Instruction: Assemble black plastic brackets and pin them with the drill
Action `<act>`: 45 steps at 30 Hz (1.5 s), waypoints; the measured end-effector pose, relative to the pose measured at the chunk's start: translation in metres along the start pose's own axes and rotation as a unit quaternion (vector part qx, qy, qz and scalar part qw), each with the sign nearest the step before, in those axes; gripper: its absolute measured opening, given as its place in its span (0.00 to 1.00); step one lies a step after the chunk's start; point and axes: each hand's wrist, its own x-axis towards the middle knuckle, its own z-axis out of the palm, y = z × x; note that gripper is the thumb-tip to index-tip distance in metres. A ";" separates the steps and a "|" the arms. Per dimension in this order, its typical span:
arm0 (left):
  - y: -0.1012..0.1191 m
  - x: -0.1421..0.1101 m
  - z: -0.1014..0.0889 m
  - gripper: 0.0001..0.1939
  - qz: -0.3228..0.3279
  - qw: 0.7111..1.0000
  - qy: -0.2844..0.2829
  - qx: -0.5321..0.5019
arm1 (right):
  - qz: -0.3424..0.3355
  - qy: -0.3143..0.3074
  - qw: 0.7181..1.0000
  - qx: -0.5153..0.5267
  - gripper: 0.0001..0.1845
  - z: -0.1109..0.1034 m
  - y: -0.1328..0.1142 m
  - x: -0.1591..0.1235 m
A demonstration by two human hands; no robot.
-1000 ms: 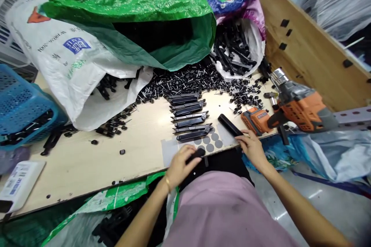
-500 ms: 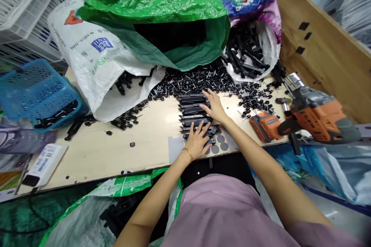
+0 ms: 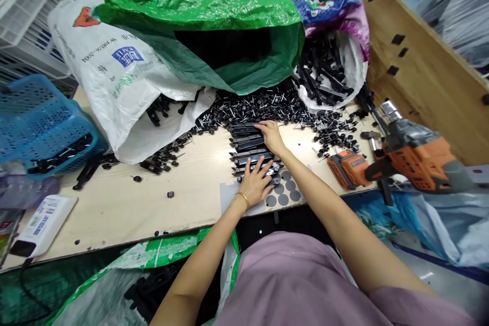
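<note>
Several long black plastic pieces [image 3: 246,142] lie side by side in a column on the wooden tabletop, their pointed ends to the left. My left hand [image 3: 256,183], with a gold bangle at the wrist, rests on the nearest pieces, fingers spread. At the far end of the column, my right hand [image 3: 272,136] touches the right ends of the upper pieces with its fingers stretched out and slightly bent. Behind them spreads a heap of small black parts with metal pins [image 3: 263,104]. Grey discs on a sheet [image 3: 282,199] show beside my left hand.
A green sack [image 3: 206,5], a white sack [image 3: 110,66] and a blue-purple sack [image 3: 332,0] stand at the back. To the right are an orange power tool [image 3: 424,155] and a battery [image 3: 347,168]. A blue basket [image 3: 42,122] and a white box-like device [image 3: 46,224] sit left.
Both hands and the column of black pieces have shifted slightly left in view. My right hand's fingers have drawn closer together at the ends of the upper pieces. More grey discs are uncovered.
</note>
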 end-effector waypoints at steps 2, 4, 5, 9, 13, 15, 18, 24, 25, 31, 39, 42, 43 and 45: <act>-0.004 0.000 -0.002 0.08 0.003 1.000 0.003 -0.010 | -0.003 -0.008 1.000 0.002 0.21 -0.002 -0.005 0.002; -0.007 0.000 -0.004 0.08 0.005 1.000 0.001 -0.017 | -0.010 -0.009 1.000 0.007 0.19 -0.009 -0.009 0.001; -0.008 0.000 -0.005 0.08 0.005 1.000 -0.002 -0.018 | -0.011 -0.006 1.000 0.010 0.20 -0.015 -0.010 -0.001; -0.005 -0.003 -0.014 0.07 0.011 1.000 -0.001 -0.026 | 0.020 0.044 0.999 0.024 0.21 -0.062 -0.003 -0.034; 0.022 -0.012 -0.015 0.08 0.005 0.995 0.035 -0.094 | 0.094 0.012 0.994 0.046 0.14 -0.115 0.014 -0.101; 0.042 -0.014 -0.005 0.09 -0.041 0.987 0.048 -0.146 | 0.122 -0.040 0.991 0.037 0.14 -0.126 0.020 -0.133; 0.065 -0.009 0.018 0.10 -0.133 0.973 0.049 -0.180 | 0.124 -0.081 0.989 -0.001 0.21 -0.119 0.021 -0.163; 0.075 0.015 0.056 0.17 -0.184 0.970 0.096 -0.125 | 0.165 -0.105 0.968 -0.160 0.20 -0.102 -0.003 -0.185; 0.075 0.017 0.059 0.17 -0.180 0.971 0.103 -0.121 | 0.171 -0.109 0.963 -0.175 0.21 -0.101 -0.008 -0.190; 0.072 0.021 0.072 0.16 -0.161 0.969 0.132 -0.131 | 0.194 -0.069 0.972 -0.110 0.28 -0.084 -0.019 -0.216; 0.068 0.020 0.072 0.18 -0.155 0.968 0.136 -0.140 | 0.150 -0.045 0.987 0.046 0.29 -0.082 -0.006 -0.214; 0.068 0.019 0.071 0.17 -0.147 0.966 0.144 -0.158 | 0.152 -0.041 0.987 0.041 0.28 -0.082 -0.006 -0.214; 0.068 0.019 0.070 0.17 -0.146 0.965 0.146 -0.160 | 0.153 -0.037 0.987 0.039 0.28 -0.082 -0.006 -0.214; 0.068 0.019 0.071 0.18 -0.147 0.966 0.147 -0.157 | 0.157 -0.034 0.986 0.038 0.27 -0.081 -0.006 -0.215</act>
